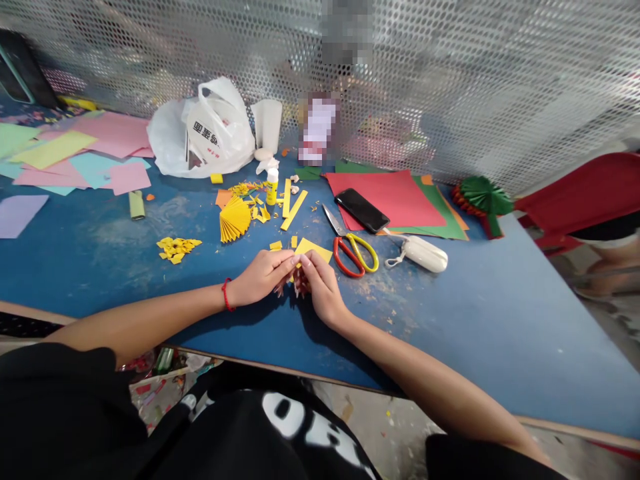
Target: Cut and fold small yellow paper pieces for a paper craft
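And the yellow paper [313, 251] vanishes between the left hand [261, 277] and right hand [323, 287]; far past the grip, a pixelated label [318, 130], unreadable!

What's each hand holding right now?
Left hand: closed, pinching yellow paper.
Right hand: closed, pinching the same yellow paper.

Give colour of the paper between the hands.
Plain yellow paper, no visible pattern; shows best in the head view.
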The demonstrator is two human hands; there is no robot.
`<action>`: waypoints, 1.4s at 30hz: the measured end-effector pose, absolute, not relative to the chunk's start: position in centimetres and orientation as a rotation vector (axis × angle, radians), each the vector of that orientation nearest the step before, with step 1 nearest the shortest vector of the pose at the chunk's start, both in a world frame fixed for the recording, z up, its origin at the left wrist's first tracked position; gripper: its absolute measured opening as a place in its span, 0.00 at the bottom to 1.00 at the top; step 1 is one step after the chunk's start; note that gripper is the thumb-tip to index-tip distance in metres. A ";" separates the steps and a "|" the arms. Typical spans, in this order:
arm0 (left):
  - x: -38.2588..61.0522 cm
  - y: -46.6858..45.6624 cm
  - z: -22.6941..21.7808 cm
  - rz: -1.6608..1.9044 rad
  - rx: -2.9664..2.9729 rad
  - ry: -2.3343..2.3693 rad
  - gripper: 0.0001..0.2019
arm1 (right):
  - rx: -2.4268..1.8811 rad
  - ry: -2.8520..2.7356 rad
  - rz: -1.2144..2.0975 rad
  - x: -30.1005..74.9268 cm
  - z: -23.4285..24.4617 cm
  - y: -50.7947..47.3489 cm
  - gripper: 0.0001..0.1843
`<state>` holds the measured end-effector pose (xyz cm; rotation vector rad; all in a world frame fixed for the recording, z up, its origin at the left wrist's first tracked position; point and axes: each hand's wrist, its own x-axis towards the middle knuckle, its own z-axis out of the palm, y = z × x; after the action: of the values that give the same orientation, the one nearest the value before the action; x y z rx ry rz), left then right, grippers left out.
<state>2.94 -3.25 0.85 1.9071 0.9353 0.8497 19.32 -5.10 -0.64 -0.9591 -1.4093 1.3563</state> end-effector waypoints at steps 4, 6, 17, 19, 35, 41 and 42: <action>3.0 -3.4 0.9 0.880 1.951 0.949 0.23 | -0.993 -1.418 1.260 19.0 -1.0 -5.6 0.19; 3.0 -3.7 1.0 0.886 1.916 0.927 0.22 | -0.998 -1.449 1.193 18.8 -1.0 -5.8 0.18; 3.7 -4.2 0.2 0.821 1.475 0.801 0.24 | -1.008 -1.443 1.164 18.8 -0.8 -6.5 0.17; 3.6 -3.8 0.0 0.786 1.424 0.778 0.24 | -1.013 -1.436 1.213 18.7 -1.0 -6.4 0.18; 1.8 -1.1 1.0 0.403 1.327 0.617 0.22 | -1.023 -1.545 1.299 20.0 -1.4 -6.2 0.18; 0.8 -0.6 1.0 0.321 1.255 0.473 0.17 | -0.937 -1.794 1.142 20.4 -1.2 -6.7 0.16; 0.7 -0.6 1.0 0.311 1.253 0.460 0.16 | -0.926 -1.827 1.120 20.5 -1.2 -6.7 0.15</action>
<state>0.72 -0.64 1.04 1.2532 0.4596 0.3107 20.51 -6.72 -1.19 -0.9258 -1.8270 1.1198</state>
